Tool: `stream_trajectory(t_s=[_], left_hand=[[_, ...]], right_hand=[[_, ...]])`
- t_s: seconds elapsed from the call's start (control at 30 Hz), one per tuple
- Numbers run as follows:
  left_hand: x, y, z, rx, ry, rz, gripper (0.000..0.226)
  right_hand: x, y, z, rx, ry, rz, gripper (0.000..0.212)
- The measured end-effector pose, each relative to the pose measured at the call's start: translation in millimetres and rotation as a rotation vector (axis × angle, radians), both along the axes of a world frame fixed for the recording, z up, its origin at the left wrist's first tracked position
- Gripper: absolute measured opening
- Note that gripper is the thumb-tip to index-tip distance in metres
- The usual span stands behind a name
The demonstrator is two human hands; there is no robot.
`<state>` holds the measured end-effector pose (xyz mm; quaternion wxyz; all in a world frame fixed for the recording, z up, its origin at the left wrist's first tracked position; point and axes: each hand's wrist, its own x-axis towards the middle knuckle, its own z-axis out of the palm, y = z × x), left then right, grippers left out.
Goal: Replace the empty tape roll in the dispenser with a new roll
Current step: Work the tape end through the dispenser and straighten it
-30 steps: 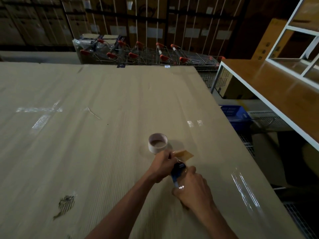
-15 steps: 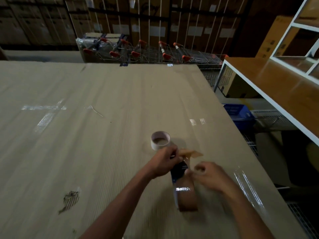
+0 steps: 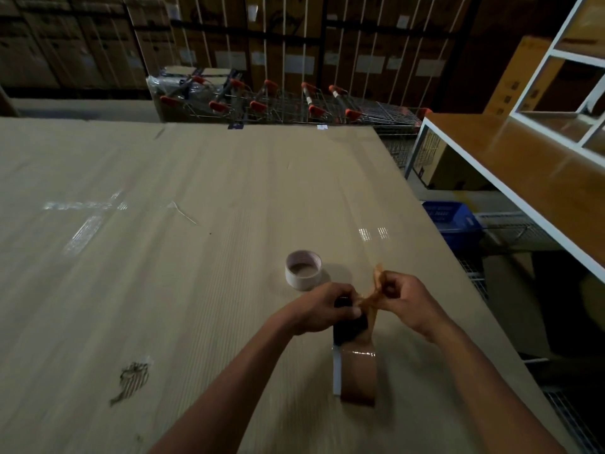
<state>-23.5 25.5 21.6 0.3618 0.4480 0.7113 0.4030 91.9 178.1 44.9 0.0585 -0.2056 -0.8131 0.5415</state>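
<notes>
The left hand [image 3: 322,308] holds the dispenser [image 3: 348,324]. The right hand [image 3: 404,298] pinches the tape end [image 3: 376,286]. The sticky tape could fold and stick to itself.

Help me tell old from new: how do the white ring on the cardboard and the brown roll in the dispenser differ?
The white ring is a bare pale core; the brown roll is glossy with tape. The ring lies flat, opening up, untouched; the roll stands on edge in the dispenser, which the left hand grips, while the right hand pinches its tape end. Both sit on the cardboard.
</notes>
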Motion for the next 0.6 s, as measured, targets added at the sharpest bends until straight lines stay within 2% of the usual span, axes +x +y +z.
stream_trajectory(t_s=[0.07, 0.17, 0.23, 0.4, 0.5, 0.6], left_hand=[[-1.8, -3.2, -6.1, 0.012, -0.115, -0.029, 0.033], [3.8, -13.1, -22.8, 0.093, -0.383, 0.065, 0.084], [14.6, -19.8, -35.4, 0.101, -0.481, 0.11, 0.102], [41.3, -17.0, -47.1, 0.043, -0.42, 0.081, 0.096], [44.6, -14.4, -50.8, 0.072, -0.418, 0.104, 0.094], [51.5, -15.4, -54.2, 0.138, -0.524, 0.258, 0.076]], right_hand=[[-1.2, 2.7, 1.9, 0.097, -0.013, -0.001, 0.022], [0.3, 6.3, -0.2, 0.171, 0.012, -0.094, 0.026], [0.9, 9.5, -2.3, 0.206, 0.004, -0.135, 0.022], [-0.1, 12.1, -5.1, 0.251, -0.033, -0.129, 0.01], [-1.0, 13.8, -3.0, 0.307, -0.025, -0.129, 0.012], [1.0, 15.6, -3.8, 0.288, -0.031, -0.151, 0.016]])
